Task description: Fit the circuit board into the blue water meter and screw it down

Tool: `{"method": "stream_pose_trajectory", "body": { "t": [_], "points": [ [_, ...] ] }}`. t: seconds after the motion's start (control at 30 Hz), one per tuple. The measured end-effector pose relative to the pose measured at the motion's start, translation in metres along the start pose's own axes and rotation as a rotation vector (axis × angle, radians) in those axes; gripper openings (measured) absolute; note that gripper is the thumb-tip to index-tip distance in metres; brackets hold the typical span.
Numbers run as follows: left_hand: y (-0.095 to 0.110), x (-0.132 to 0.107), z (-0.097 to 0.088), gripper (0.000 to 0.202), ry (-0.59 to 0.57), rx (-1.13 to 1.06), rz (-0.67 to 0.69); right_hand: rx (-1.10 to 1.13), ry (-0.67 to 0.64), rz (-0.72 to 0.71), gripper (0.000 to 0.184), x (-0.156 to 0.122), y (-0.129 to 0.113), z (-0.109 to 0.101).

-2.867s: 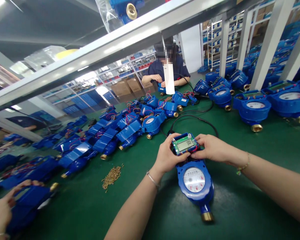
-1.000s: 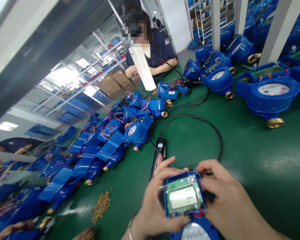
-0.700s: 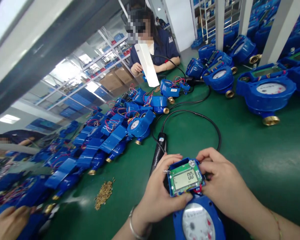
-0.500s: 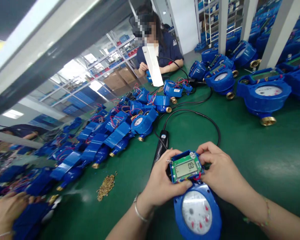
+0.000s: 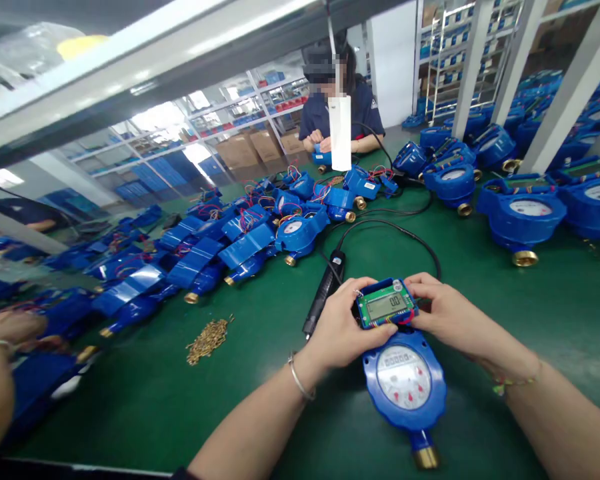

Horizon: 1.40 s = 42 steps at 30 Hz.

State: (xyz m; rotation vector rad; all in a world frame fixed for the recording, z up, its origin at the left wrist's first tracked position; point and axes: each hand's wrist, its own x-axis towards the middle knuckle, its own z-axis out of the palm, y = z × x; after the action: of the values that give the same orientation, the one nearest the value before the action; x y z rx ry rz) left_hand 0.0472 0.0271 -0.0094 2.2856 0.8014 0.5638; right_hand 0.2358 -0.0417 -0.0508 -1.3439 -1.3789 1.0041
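Note:
A blue water meter (image 5: 405,377) with a round white dial and a brass pipe end lies before me on the green bench. Its upper box holds a green circuit board with a small display (image 5: 386,305) reading about 0.0. My left hand (image 5: 343,323) is closed round the box's left side, thumb along the lower edge. At the box's right side, my right hand (image 5: 443,303) grips with bent fingers near the red wires; its fingertips are partly hidden. Just left of my left hand lies a black electric screwdriver (image 5: 325,293) with a cable.
A pile of small brass screws (image 5: 209,340) lies to the left on the bench (image 5: 145,400). Rows of blue meters (image 5: 247,253) stretch behind it, and more meters (image 5: 525,213) stand at right by metal posts. Co-workers sit opposite and at left; one's hand (image 5: 13,330) reaches in.
My view has tilted and shifted, so more of the meter, including its brass end, shows. Both hands keep their hold on the box. The co-worker's hand at left has moved.

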Motion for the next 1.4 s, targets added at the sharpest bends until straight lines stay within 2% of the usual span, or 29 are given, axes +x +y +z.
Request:
{"method": "stream_pose_trajectory", "body": {
  "t": [0.13,0.23,0.3,0.37,0.5,0.63,0.83,1.07,1.23,1.4],
  "points": [
    [-0.001,-0.001,0.001,0.051,0.021,-0.024,0.017,0.107,-0.125,0.019,0.024,-0.008,-0.006,-0.015],
    [-0.004,-0.002,0.002,0.051,0.038,-0.046,0.023,0.195,-0.167,0.055,0.037,-0.018,-0.007,-0.023],
    [-0.005,-0.002,0.003,0.052,0.047,-0.064,0.032,0.233,-0.149,0.083,0.048,-0.025,-0.006,-0.021],
    [-0.006,-0.002,0.003,0.051,0.055,-0.084,0.043,0.239,-0.071,0.099,0.052,-0.028,-0.005,-0.013],
    [-0.004,-0.002,0.002,0.046,0.072,-0.109,0.056,0.175,0.129,0.085,0.045,-0.030,-0.004,0.009],
    [-0.003,-0.002,0.002,0.042,0.073,-0.115,0.058,0.102,0.194,0.056,0.041,-0.033,-0.006,0.019],
    [-0.004,-0.002,0.002,0.041,0.078,-0.118,0.053,0.069,0.167,0.004,0.039,-0.037,-0.007,0.016],
    [-0.008,0.000,0.002,0.046,0.058,-0.132,0.049,0.089,0.083,-0.066,0.029,-0.031,-0.002,0.001],
    [-0.009,0.000,0.001,0.045,0.042,-0.138,0.050,0.072,0.093,-0.084,0.024,-0.028,0.003,-0.003],
    [-0.007,0.000,0.001,0.047,0.044,-0.137,0.032,0.118,0.015,-0.070,0.035,-0.030,0.000,-0.008]
  ]
}}
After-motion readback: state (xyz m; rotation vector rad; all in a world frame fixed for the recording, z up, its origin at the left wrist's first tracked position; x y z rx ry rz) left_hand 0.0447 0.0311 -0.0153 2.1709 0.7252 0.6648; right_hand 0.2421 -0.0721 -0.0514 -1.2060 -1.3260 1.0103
